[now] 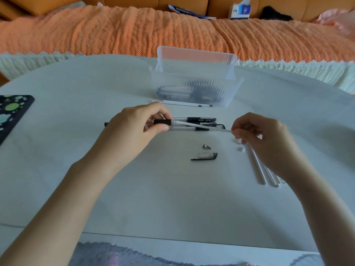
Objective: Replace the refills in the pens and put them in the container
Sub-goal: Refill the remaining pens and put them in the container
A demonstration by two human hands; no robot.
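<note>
Your left hand point(138, 121) grips the pen barrel point(162, 122) by its black rubber sleeve, thumb and fingers curled round it. Your right hand point(259, 133) pinches the far end of a white refill point(203, 127), whose other end sits in the barrel's open mouth. Both are held just above the white table point(134, 189), over a small row of capped pens point(201, 119). The metal tip cone point(206, 146) and the pen cap point(206, 156) lie apart on the table nearer you. Spare refills point(259, 169) lie under your right wrist. The clear ribbed container point(194, 87) stands behind the pens, lid up (dark pens show inside).
</note>
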